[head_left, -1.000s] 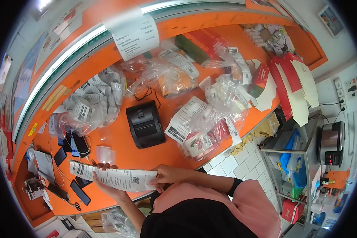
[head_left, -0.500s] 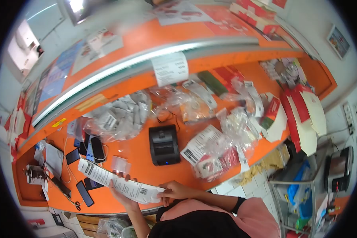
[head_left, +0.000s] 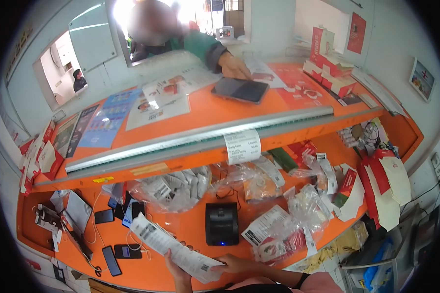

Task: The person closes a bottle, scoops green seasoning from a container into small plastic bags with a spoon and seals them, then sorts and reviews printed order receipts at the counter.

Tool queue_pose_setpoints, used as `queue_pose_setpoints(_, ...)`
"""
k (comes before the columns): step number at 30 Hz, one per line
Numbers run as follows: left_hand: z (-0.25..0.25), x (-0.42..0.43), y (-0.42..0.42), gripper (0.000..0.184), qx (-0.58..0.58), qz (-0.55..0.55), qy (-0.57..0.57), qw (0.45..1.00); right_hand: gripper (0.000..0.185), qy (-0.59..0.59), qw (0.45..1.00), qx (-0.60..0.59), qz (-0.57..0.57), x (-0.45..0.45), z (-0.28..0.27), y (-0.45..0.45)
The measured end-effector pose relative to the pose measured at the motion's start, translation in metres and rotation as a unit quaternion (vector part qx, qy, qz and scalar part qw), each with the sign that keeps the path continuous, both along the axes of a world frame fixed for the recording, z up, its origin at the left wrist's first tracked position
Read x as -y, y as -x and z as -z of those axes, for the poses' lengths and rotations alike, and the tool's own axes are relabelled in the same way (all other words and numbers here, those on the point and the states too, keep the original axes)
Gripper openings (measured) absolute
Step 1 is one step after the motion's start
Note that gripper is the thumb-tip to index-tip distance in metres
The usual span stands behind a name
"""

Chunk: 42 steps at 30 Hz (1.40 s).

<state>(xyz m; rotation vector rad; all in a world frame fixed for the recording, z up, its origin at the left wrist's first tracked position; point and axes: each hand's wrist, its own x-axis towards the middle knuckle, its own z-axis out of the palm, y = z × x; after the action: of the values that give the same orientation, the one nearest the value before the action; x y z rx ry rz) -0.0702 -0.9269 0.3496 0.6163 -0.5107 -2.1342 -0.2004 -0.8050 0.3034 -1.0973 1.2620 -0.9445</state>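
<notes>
A long white printed receipt (head_left: pixel 168 248) stretches at a slant over the front of the orange desk. My left hand (head_left: pixel 177 271) grips its lower edge near the middle, thumb on top and fingers behind. At its right end, my right hand (head_left: pixel 232 264) pinches the paper. Just beyond the receipt stands a black receipt printer (head_left: pixel 222 224) with a blue light lit. To the right of the printer, another printed receipt (head_left: pixel 266 225) lies against clear plastic bags (head_left: pixel 305 210) with packed items.
Several phones (head_left: pixel 111 261) and cables lie at the left. A raised orange counter (head_left: pixel 200 103) crosses behind. There, another person's hand (head_left: pixel 234 66) touches a dark tablet-like device (head_left: pixel 240 91). Red-and-white boxes (head_left: pixel 383 188) stand at the right.
My view has tilted up, bringing the person behind the counter and the dark device into sight. Both hands still hold the receipt, now lower in view.
</notes>
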Motion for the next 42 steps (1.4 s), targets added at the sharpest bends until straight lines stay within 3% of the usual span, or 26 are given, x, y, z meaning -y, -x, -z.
queue_pose_setpoints(6,-0.018,0.050,0.000,0.049,-0.040,-0.064,-0.002,0.997,0.041,-0.089,0.996,0.018,-0.019,0.005,-0.030,0.013)
queue_pose_setpoints(10,-0.021,0.073,0.011,0.038,-0.050,-0.064,0.014,0.997,0.037,0.043,0.995,-0.070,-0.054,0.010,-0.018,0.021)
queue_pose_setpoints(13,-0.024,0.083,0.029,0.036,-0.073,-0.068,0.012,0.995,0.036,-0.029,0.998,-0.053,0.023,0.020,-0.052,0.035)
queue_pose_setpoints(15,-0.032,0.086,0.043,0.038,-0.095,-0.068,0.026,0.993,0.041,-0.117,0.991,0.049,0.044,0.026,-0.064,0.047)
queue_pose_setpoints(16,-0.037,0.087,0.050,0.038,-0.092,-0.066,0.024,0.993,0.041,-0.119,0.990,0.053,0.046,0.028,-0.065,0.054)
queue_pose_setpoints(18,-0.056,0.086,0.066,0.044,-0.037,-0.086,0.060,0.994,0.044,-0.142,0.988,-0.050,-0.037,0.032,-0.057,0.072)
queue_pose_setpoints(22,-0.068,0.093,0.076,0.057,-0.085,-0.073,0.095,0.989,0.048,-0.077,0.997,-0.006,-0.014,0.022,-0.038,0.081)
queue_pose_setpoints(24,-0.079,0.090,0.082,0.061,-0.068,-0.071,0.121,0.988,0.049,-0.089,0.995,0.012,-0.039,0.025,-0.059,0.090)
queue_pose_setpoints(28,-0.085,0.087,0.092,0.059,-0.083,-0.121,0.046,0.988,0.050,-0.083,0.995,0.015,-0.053,0.026,-0.038,0.093)
queue_pose_setpoints(31,-0.057,0.091,0.080,0.055,-0.053,-0.099,0.095,0.989,0.051,-0.086,0.993,0.044,-0.066,0.021,-0.024,0.093)
queue_pose_setpoints(33,-0.034,0.095,0.069,0.048,-0.066,-0.058,0.090,0.992,0.051,-0.103,0.989,-0.014,-0.102,0.024,-0.034,0.097)
queue_pose_setpoints(36,-0.053,0.089,0.079,0.049,-0.121,-0.071,0.067,0.988,0.049,-0.040,0.996,0.021,-0.078,0.025,-0.062,0.098)
queue_pose_setpoints(40,-0.071,0.075,0.087,0.062,-0.069,-0.066,0.020,0.995,0.048,-0.035,0.997,-0.007,-0.066,0.026,-0.061,0.097)
queue_pose_setpoints(42,-0.074,0.064,0.094,0.067,-0.074,0.020,0.059,0.995,0.046,-0.018,0.999,0.007,-0.045,0.030,-0.068,0.099)
